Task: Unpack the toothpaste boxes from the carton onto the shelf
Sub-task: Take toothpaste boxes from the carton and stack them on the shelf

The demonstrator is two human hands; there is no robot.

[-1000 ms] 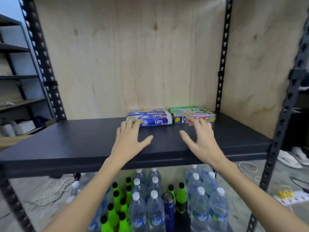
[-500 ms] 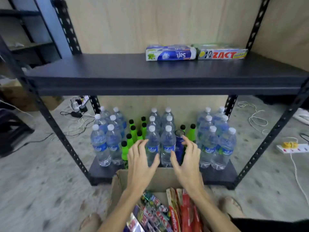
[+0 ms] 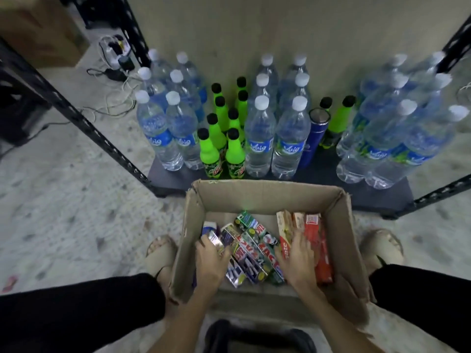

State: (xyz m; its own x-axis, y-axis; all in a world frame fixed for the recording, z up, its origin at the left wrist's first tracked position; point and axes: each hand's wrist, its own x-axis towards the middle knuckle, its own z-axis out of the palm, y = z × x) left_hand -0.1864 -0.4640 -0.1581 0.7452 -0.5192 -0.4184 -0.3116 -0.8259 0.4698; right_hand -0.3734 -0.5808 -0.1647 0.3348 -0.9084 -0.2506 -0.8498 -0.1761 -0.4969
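The open cardboard carton (image 3: 193, 225) stands on the floor between my feet, with several toothpaste boxes (image 3: 254, 248) lying in it. My left hand (image 3: 210, 262) is inside at the left, fingers and thumb curled round a silver-blue toothpaste box (image 3: 216, 238). At the carton's right side, my right hand (image 3: 297, 259) has its thumb and fingers closed round a white-and-red toothpaste box (image 3: 285, 234). Red boxes (image 3: 321, 248) lie just right of it. The upper shelf holding the unpacked boxes is out of view.
The rack's bottom shelf (image 3: 318, 166), just beyond the carton, holds several water bottles (image 3: 260, 138), green soda bottles (image 3: 234, 154) and a blue flask (image 3: 312, 138). Black rack posts (image 3: 84, 121) slant at left and right. Cables and a power strip (image 3: 114, 54) lie far left.
My view dropped from the upper shelf to the carton. Both hands left the shelf, went down into the carton and closed on boxes.
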